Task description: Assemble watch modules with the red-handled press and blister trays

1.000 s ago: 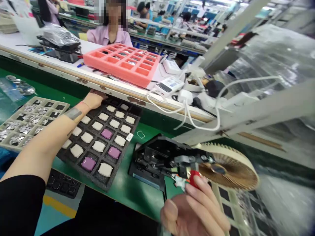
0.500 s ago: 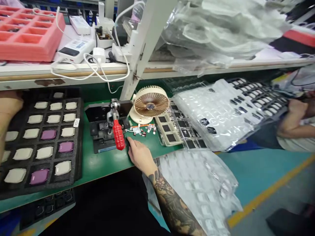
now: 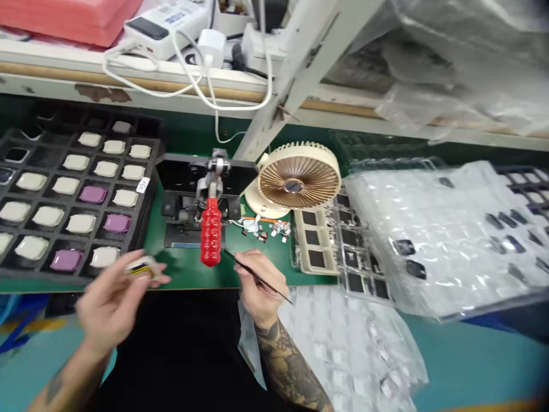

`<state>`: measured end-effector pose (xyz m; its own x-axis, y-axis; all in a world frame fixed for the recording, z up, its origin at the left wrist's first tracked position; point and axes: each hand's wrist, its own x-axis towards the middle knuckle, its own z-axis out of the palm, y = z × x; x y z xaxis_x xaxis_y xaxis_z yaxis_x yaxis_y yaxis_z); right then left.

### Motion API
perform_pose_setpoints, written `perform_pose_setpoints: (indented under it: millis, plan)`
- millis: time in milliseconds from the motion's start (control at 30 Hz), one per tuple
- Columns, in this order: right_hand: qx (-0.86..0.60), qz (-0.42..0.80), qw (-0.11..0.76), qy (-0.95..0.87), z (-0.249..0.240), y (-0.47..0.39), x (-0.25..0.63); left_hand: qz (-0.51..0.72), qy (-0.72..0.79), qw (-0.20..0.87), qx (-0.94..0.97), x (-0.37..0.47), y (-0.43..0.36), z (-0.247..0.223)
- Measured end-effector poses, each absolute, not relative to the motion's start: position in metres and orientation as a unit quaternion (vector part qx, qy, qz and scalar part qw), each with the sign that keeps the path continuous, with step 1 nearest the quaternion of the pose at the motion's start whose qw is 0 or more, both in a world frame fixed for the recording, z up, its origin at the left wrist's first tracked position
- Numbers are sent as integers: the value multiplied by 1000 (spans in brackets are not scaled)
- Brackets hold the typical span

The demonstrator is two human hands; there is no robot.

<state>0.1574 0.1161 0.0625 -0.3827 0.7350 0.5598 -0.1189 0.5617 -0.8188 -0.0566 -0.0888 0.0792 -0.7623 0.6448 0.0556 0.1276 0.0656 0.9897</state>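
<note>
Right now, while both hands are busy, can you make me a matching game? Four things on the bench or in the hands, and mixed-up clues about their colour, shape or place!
Things:
1. Fan
2. Ridged handle
3. Thin dark tool
4. Small pale piece

Clues:
A. Held in the left hand
B. Round at the front
C. Held in the right hand
D. Bright red

Right pairs: 1-B, 2-D, 3-C, 4-A
</note>
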Motion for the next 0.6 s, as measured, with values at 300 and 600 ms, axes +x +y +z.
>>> perform_pose_setpoints:
  millis: [300, 600]
  plan:
    - [-190, 492, 461, -714, 60, 93, 124, 626, 597, 439, 244, -24, -23, 56]
    - [-245, 496, 453, -699, 42, 86, 120, 645, 567, 445, 254, -14, -24, 56]
